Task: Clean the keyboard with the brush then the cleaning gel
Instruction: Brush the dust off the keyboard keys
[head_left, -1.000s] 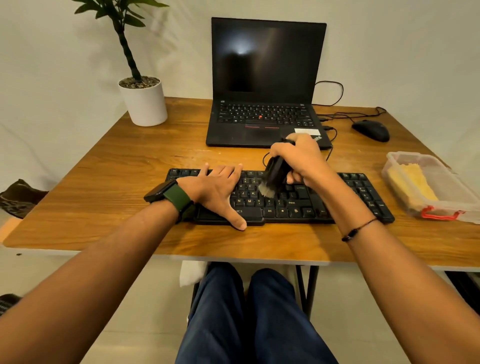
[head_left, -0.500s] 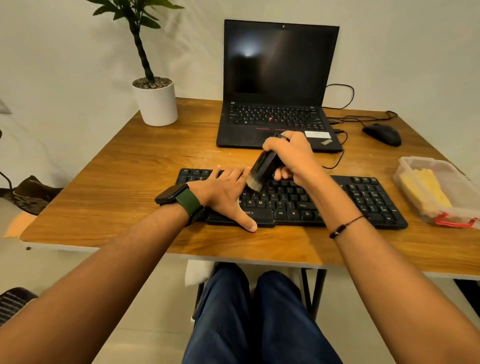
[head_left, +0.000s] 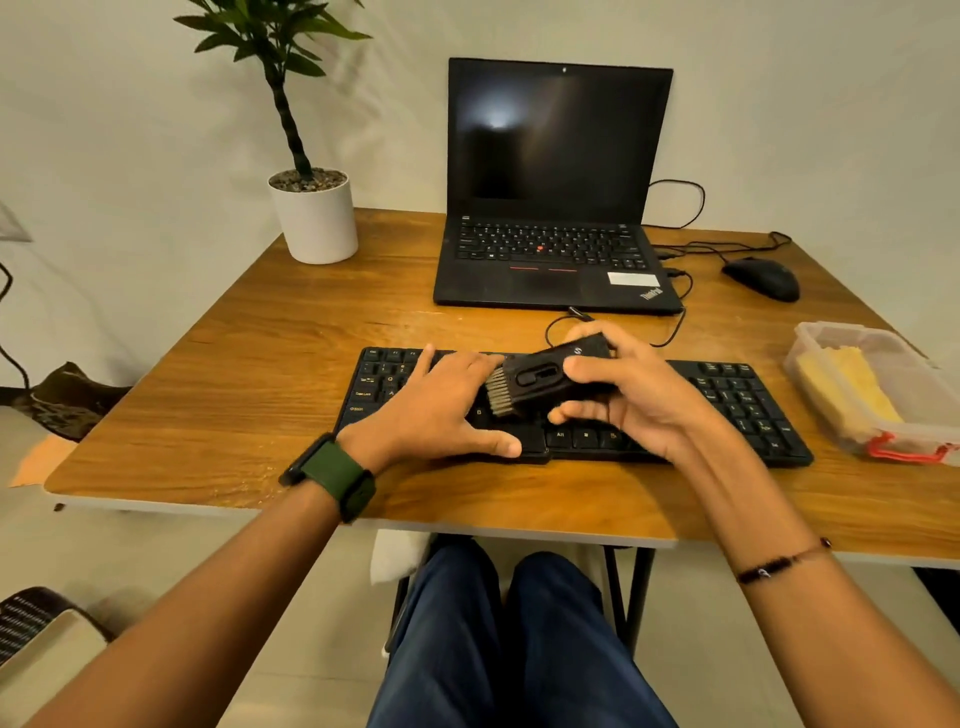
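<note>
Hands: the left hand (head_left: 441, 410) lies flat and spread on the left half of the keyboard (head_left: 727, 400), thumb along its near edge, gripping nothing, only pinning it down. The right hand (head_left: 639, 395) is closed around the brush (head_left: 545, 374), thumb on the near face, fingers wrapped behind.

Brush: black stubby body lying almost level, bristles (head_left: 501, 397) pointing left and down, tips just above or grazing the keys beside the left hand's fingers; contact cannot be told.

Keyboard: black, flat on the bench (head_left: 249, 374), near the front edge, its cable running back toward the laptop (head_left: 556, 208).

Handling: the brush looks light and rigid with soft, springy bristles; best held at the body's middle, as now. The keyboard seems light enough to slide, so holding it down makes sense.

Gel: a yellow mass in the clear tub (head_left: 872, 395) at the right, untouched; probably soft and tacky.

Far side: mouse (head_left: 761, 278) and potted plant (head_left: 311, 208) flank the laptop.

Change: half a second ago the brush stood steeply, bristles on the keys; it has since tipped level and swung its side face up.
</note>
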